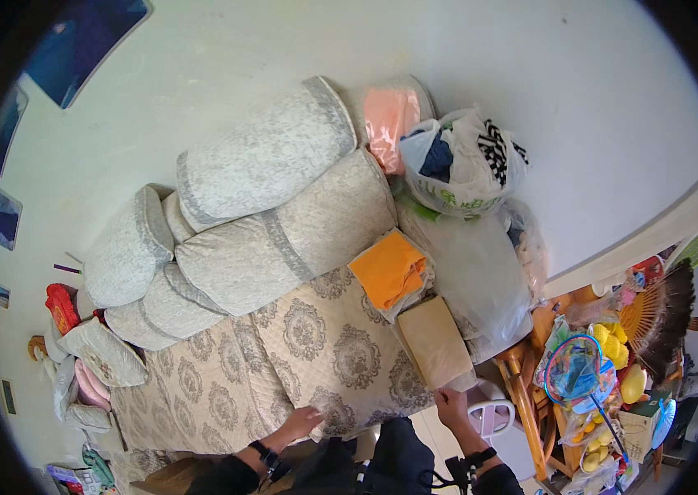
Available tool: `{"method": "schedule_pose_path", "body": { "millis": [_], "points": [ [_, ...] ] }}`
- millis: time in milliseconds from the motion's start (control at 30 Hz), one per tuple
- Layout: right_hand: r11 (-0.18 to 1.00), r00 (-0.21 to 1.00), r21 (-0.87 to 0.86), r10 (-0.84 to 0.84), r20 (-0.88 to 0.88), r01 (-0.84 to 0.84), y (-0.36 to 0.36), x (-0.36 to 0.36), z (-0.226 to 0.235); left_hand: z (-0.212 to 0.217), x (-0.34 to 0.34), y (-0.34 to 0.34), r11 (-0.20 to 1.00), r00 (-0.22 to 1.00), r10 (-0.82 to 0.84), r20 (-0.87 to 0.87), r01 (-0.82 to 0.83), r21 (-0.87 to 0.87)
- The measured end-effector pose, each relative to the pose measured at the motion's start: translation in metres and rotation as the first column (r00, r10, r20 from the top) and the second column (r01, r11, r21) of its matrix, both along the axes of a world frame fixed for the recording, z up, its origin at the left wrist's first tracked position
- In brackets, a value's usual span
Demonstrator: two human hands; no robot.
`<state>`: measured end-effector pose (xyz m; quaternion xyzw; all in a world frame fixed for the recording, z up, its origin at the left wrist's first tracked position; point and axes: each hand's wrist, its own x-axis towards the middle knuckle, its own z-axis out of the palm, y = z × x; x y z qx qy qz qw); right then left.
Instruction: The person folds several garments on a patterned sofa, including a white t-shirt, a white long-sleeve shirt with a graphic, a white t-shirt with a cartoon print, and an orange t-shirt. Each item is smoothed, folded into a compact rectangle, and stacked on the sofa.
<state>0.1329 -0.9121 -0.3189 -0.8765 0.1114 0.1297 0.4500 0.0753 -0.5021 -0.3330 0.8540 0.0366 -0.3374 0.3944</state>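
My left hand [301, 422] rests flat on the near edge of a patterned beige quilted cover [299, 355] that lies over a bed or sofa. A dark band is on that wrist. My right hand [450, 407] pinches the lower corner of a tan folded bundle in clear plastic [436, 341] at the cover's right end. An orange folded cloth in a clear bag [390, 271] lies just behind the tan bundle.
Several grey cushions [283, 206] are stacked against the white wall. A white plastic bag of clothes [460, 165] and a pink bundle [390, 115] sit behind them. To the right stand a wooden rack with toys [588, 379] and a white stool [493, 417].
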Motion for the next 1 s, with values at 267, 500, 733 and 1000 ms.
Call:
{"method": "schedule_pose_path", "body": {
  "millis": [267,500,733,1000],
  "points": [
    [0.988,0.992,-0.101,-0.124,-0.035,0.12,0.012,-0.113,0.077,-0.003,-0.105,0.098,0.778,0.712,0.488,-0.506,-0.617,-0.117],
    [0.905,0.905,-0.113,-0.419,-0.076,0.41,0.016,-0.269,0.136,0.0,-0.094,0.095,0.897,0.85,0.289,-0.441,-0.401,-0.185],
    [0.775,0.774,-0.098,-0.63,-0.056,0.624,0.02,-0.374,0.149,0.02,-0.044,0.046,0.95,0.897,0.099,-0.431,-0.214,-0.228],
    [0.467,0.465,0.035,-0.869,-0.168,0.884,-0.003,-0.513,0.112,0.05,-0.041,-0.087,0.973,0.902,-0.221,-0.371,0.176,-0.152]
  ]
}}
